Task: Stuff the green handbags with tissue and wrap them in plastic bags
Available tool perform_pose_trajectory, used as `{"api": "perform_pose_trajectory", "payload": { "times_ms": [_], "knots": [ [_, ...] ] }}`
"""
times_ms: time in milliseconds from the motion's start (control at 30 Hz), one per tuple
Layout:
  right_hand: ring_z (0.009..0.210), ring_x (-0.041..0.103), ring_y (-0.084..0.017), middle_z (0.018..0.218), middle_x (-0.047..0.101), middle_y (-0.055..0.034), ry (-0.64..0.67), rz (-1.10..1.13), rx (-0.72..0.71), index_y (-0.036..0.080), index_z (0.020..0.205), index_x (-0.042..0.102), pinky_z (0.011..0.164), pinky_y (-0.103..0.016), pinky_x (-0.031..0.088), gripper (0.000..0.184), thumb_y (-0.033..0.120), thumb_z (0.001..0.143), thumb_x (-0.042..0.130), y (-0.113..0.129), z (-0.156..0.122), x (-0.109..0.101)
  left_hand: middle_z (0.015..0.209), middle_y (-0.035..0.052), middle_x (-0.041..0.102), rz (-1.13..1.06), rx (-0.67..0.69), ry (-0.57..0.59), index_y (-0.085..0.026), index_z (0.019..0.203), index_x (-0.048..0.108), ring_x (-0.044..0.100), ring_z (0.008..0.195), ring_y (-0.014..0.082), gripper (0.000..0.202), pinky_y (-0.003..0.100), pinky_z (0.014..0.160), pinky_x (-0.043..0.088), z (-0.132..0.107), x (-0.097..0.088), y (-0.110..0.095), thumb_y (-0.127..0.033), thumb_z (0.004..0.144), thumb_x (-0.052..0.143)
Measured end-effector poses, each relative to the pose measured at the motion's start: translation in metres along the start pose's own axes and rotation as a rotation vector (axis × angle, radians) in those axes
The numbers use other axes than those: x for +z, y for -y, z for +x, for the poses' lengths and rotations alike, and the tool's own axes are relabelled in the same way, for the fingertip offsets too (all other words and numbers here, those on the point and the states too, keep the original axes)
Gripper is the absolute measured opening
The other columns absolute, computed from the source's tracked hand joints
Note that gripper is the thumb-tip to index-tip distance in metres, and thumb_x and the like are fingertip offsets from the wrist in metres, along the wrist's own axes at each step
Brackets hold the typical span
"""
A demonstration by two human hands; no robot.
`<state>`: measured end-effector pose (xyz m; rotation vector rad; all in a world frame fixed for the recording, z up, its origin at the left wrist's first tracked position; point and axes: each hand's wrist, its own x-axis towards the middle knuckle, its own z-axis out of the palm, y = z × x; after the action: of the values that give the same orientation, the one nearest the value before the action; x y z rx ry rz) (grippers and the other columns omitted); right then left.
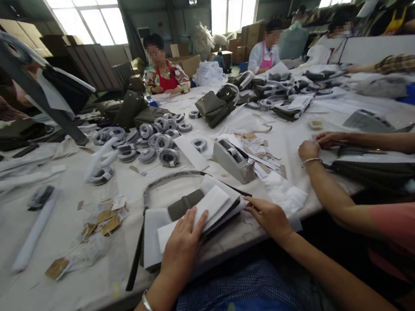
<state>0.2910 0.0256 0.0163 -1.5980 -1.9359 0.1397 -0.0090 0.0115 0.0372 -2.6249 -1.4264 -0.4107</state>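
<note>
A dark olive handbag [186, 204] lies on the table in front of me, with white padding sheets over it and its wrapped handle arched on the far side. My left hand [182, 238] rests flat, fingers stretched, on a folded white sheet [214, 203] atop the bag. At the bag's right end, my right hand [271, 216] has thumb and fingertips pinched at the corner; the exact layer between them is hard to make out. A dark strap [133, 264] hangs along the bag's left side. Just beyond the bag stands a grey tape dispenser [233, 162].
Coiled, wrapped straps [169, 156] and more handbags [214, 107] cover the table's far side. Brown tags [107, 222] with clear plastic lie left. A co-worker's hands [310, 149] handle another bag at right. A grey post [38, 91] rises at left.
</note>
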Motion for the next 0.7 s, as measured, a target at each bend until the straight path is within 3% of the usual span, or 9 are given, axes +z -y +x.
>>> {"api": "perform_pose_trajectory", "payload": {
  "times_ms": [67,133,233,300,400,533,700],
  "knots": [
    [0.094,0.072,-0.026,0.106,0.075,-0.0094,-0.063,-0.059,-0.059,0.021,0.124,0.067,0.088,-0.038,0.058,0.031,0.031,0.097,0.054,0.006,0.000,-0.015,0.152,0.0143,0.044,0.029,-0.005,-0.008,-0.026,0.149,0.036,0.047,0.136,0.0274,0.065,0.042,0.110,0.044,-0.002,0.004,-0.003,-0.010,0.089,0.056],
    [0.111,0.067,-0.026,0.121,0.070,-0.0097,-0.073,-0.077,-0.234,0.023,0.132,0.061,0.100,-0.040,0.052,0.037,0.032,0.097,0.056,0.017,0.007,-0.028,0.153,0.0143,0.043,0.046,-0.019,-0.016,-0.027,0.150,0.035,0.045,0.138,0.0275,0.068,0.043,0.111,0.043,-0.005,0.005,-0.006,-0.005,0.088,0.052],
    [0.138,0.045,-0.028,0.149,0.048,-0.0063,0.094,-0.098,-0.553,0.030,0.145,0.047,0.119,-0.049,0.032,0.055,0.027,0.093,0.062,0.033,0.024,-0.029,0.155,0.0143,0.040,0.048,-0.035,-0.018,-0.027,0.151,0.032,0.041,0.140,0.0272,0.068,0.043,0.112,0.041,-0.007,0.003,-0.012,-0.004,0.090,0.049],
    [0.143,0.037,-0.028,0.154,0.042,-0.0028,0.186,-0.098,-0.663,0.034,0.148,0.042,0.122,-0.052,0.024,0.061,0.019,0.093,0.061,0.036,0.035,-0.016,0.155,0.0145,0.038,0.051,-0.042,-0.019,-0.028,0.152,0.031,0.040,0.141,0.0266,0.065,0.042,0.113,0.039,-0.006,0.001,-0.012,-0.008,0.093,0.049],
    [0.140,0.041,-0.025,0.149,0.049,0.0000,0.204,-0.036,-0.707,0.036,0.146,0.044,0.120,-0.049,0.031,0.058,0.013,0.095,0.054,0.033,0.044,0.013,0.156,0.0140,0.038,0.063,-0.016,-0.002,-0.028,0.151,0.033,0.038,0.142,0.0244,0.059,0.040,0.114,0.036,-0.004,-0.002,-0.001,-0.013,0.096,0.049],
    [0.138,0.045,-0.026,0.145,0.053,0.0000,0.135,-0.015,-0.631,0.035,0.144,0.048,0.118,-0.048,0.037,0.052,0.015,0.096,0.053,0.029,0.037,0.037,0.157,0.0109,0.037,0.073,0.062,0.031,-0.029,0.149,0.034,0.036,0.143,0.0212,0.055,0.038,0.115,0.034,-0.002,-0.006,0.017,-0.015,0.098,0.047],
    [0.137,0.046,-0.025,0.143,0.055,0.0008,0.079,-0.028,-0.600,0.034,0.143,0.050,0.116,-0.047,0.039,0.052,0.011,0.097,0.049,0.034,0.023,0.044,0.156,0.0144,0.038,0.138,-0.014,-0.001,-0.020,0.143,0.044,0.032,0.145,0.0264,0.045,0.050,0.117,0.030,0.005,0.000,-0.005,-0.016,0.098,0.043]
  ]
}}
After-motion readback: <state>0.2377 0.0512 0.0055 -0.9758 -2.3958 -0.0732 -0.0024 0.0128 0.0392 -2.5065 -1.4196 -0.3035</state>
